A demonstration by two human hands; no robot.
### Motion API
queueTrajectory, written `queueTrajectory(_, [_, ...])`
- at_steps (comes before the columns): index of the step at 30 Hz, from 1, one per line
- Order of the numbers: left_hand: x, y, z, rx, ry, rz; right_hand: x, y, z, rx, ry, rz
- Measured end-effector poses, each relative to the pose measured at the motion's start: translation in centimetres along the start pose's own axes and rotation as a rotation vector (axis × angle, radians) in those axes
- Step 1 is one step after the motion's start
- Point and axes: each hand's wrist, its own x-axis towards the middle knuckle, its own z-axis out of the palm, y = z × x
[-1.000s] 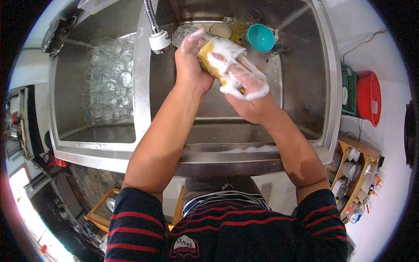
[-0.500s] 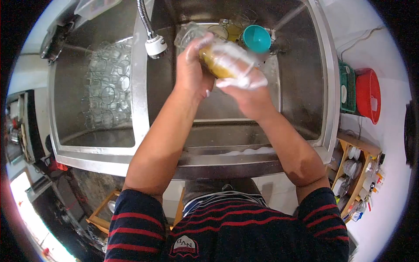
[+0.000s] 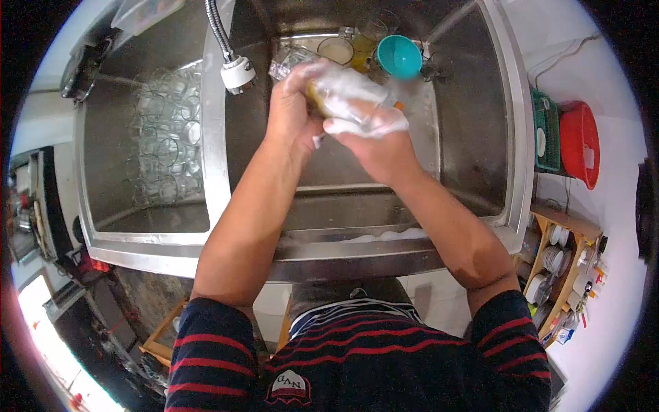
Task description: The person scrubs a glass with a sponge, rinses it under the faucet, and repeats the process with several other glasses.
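Observation:
Above the right basin of the steel sink (image 3: 371, 161), my left hand (image 3: 292, 103) is closed round a clear drinking glass (image 3: 292, 58), held tilted, its end poking out past my fingers at the upper left. My right hand (image 3: 377, 141), covered in white suds, is closed on a foamy yellowish sponge (image 3: 347, 93) pressed against the glass. Foam and motion blur hide where the sponge ends and the glass begins. Just beyond my hands are a teal bowl (image 3: 399, 57) and another glass (image 3: 336, 50).
Many clear glasses (image 3: 168, 137) stand grouped in the left basin. A spray faucet (image 3: 237, 74) hangs by the divider. Suds (image 3: 384, 236) lie along the front ledge. Right of the sink are a green basket (image 3: 546, 130), a red basin (image 3: 579, 144) and a dish rack (image 3: 559, 264).
Both hands have shifted slightly left with the glass and sponge. The sponge side shows more white foam and less yellow, and the view has moved a little.

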Motion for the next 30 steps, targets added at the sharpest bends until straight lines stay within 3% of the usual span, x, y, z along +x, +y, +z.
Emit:
queueTrajectory(1, [0.3,0.1,-0.5,0.026,-0.079,0.019,0.2,-0.5,0.5,0.398,0.016,0.252])
queueTrajectory(2, [0.4,0.2,-1.0,-0.005,-0.242,-0.027,0.5,-1.2,0.9,0.857,0.125,0.324])
queueTrajectory(3, [0.2,0.5,-0.6,-0.005,-0.241,-0.021,0.6,-1.0,0.8,0.858,0.119,0.322])
queueTrajectory(5, [0.0,0.2,0.1,-0.006,-0.226,0.017,0.3,0.0,-0.4,0.556,0.089,0.220])
queueTrajectory(6, [0.0,0.2,0.0,-0.065,-0.203,0.013,0.4,0.6,-0.9,0.552,0.089,0.224])
queueTrajectory(8, [-0.1,-0.5,0.3,-0.097,-0.078,-0.022,0.6,1.9,-1.4,-0.496,-0.073,-0.454])
queueTrajectory(9, [-0.2,-0.4,0.8,-0.128,0.044,-0.054,0.4,1.9,-0.9,-0.494,-0.068,-0.453])
queueTrajectory(10, [-0.4,-0.3,0.8,-0.034,0.128,-0.026,-0.1,1.7,-0.2,-0.355,-0.056,-0.304])
queueTrajectory(12, [-0.6,-0.1,0.4,-0.026,0.027,-0.049,-0.1,-0.1,1.1,0.097,0.015,-0.041])
queueTrajectory(13, [-0.6,0.2,0.3,-0.018,-0.075,-0.068,0.0,-0.4,1.0,0.097,0.011,-0.047])
queueTrajectory(16, [-0.7,0.1,0.7,-0.042,-0.066,-0.019,-0.2,0.0,-0.2,0.279,0.017,0.090])
queueTrajectory(18, [-0.6,0.5,1.1,-0.103,0.030,-0.043,0.4,1.1,-1.0,-0.442,-0.133,-0.346])
queueTrajectory(21, [0.8,-0.1,-0.3,-0.102,0.151,-0.026,-0.8,0.7,0.4,-0.619,-0.116,-0.326])
queueTrajectory(26, [0.9,1.1,-0.6,-0.131,0.151,0.019,-0.7,0.0,0.1,-0.579,-0.137,-0.314])
queueTrajectory(28, [0.5,0.7,-0.2,-0.127,0.146,0.016,-1.3,0.6,0.3,-0.619,-0.257,-0.094])
queueTrajectory(30, [0.6,0.3,-0.2,-0.123,0.131,-0.024,-1.1,0.4,0.2,-0.642,-0.241,-0.160])
